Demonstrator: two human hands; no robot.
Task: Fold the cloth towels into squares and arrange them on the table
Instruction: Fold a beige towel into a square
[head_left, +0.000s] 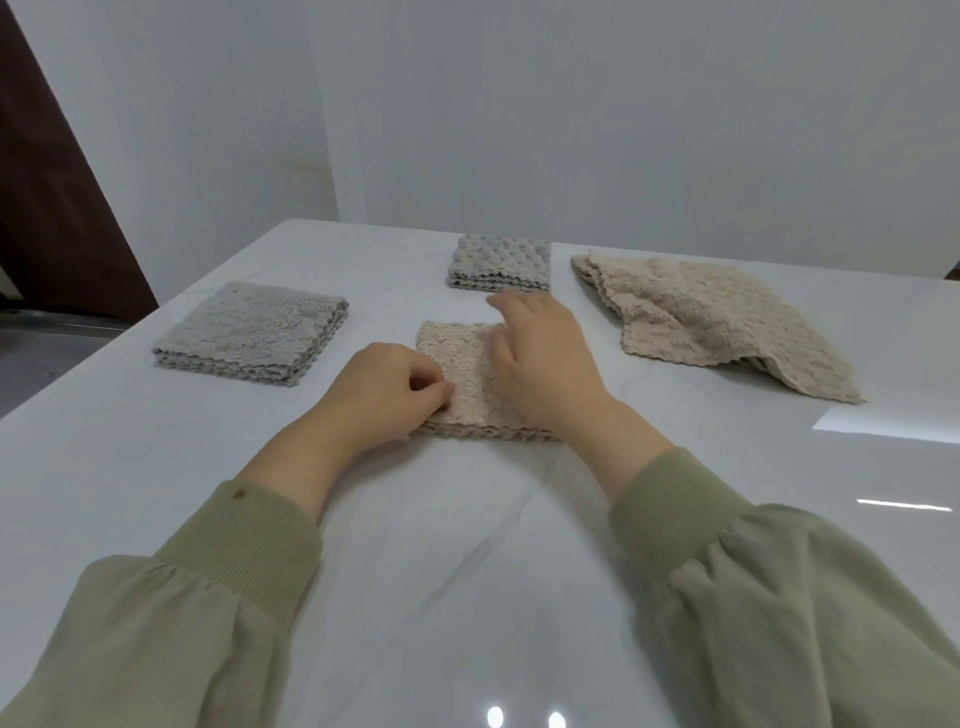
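1. Left hand (387, 387) curled into a loose fist, thumb and forefinger pinched on near-left edge of folded beige towel (462, 382).
2. Right hand (540, 358) flat, palm down, fingers spread w/ tips blurred, pressing on top of same towel's right half; not gripping, just pressing.
3. Beige towel itself: folded into thick square, several layers showing at near edge, lying at table centre directly ahead.
4. No containers in view; all towels lying straight on white table (467, 571).
5. Grey folded towel (252, 335) to the left, well apart from left hand, neat stacked layers, near table's left edge.
6. Smaller grey folded towel (500, 264) farther back, just beyond right-hand fingertips, not touching.
7. Loose beige towel (711, 317) to the right, only roughly doubled over, rumpled, one corner drooping toward near right.
8. Open tabletop: wide bare stretch nearer the body, between and below forearms; glossy w/ light reflections. Far edge meets white wall (571, 104).
9. Both forearms in olive-green sleeves (779, 597), ribbed cuffs, angled inward toward centre towel, wrists bare.
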